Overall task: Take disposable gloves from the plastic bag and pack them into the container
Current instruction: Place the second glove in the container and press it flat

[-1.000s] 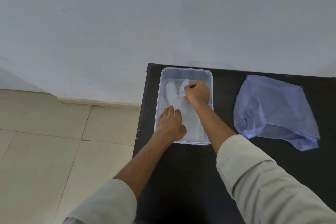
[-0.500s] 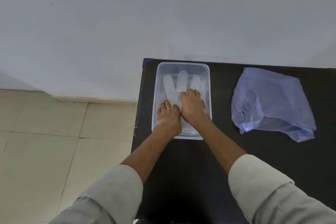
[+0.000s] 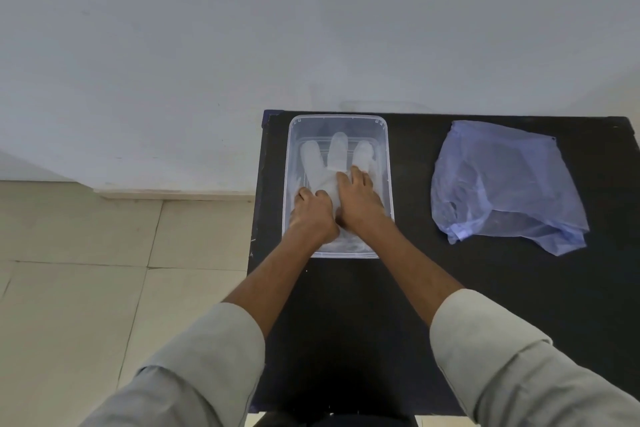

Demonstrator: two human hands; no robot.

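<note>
A clear rectangular plastic container [image 3: 337,117] stands at the far left of the black table [image 3: 485,305]. A translucent white disposable glove [image 3: 337,156] lies flat inside it, its fingers pointing toward the wall. Both my hands rest palm down on the glove's lower half. My left hand [image 3: 313,215] presses at the container's near left with its fingers slightly bent. My right hand [image 3: 360,199] lies flat beside it, fingertips at the base of the glove's fingers. The crumpled blue plastic bag [image 3: 502,180] lies to the right, apart from the container.
The table's back edge stands against a white wall [image 3: 311,28]. Its left edge drops to a beige tiled floor [image 3: 86,288]. Bare black tabletop lies between the container and the bag and in front of both.
My right hand went from a fist at the glove's fingers to a flat palm lower on the glove. The glove's fingers now lie spread out. My left hand stayed pressing.
</note>
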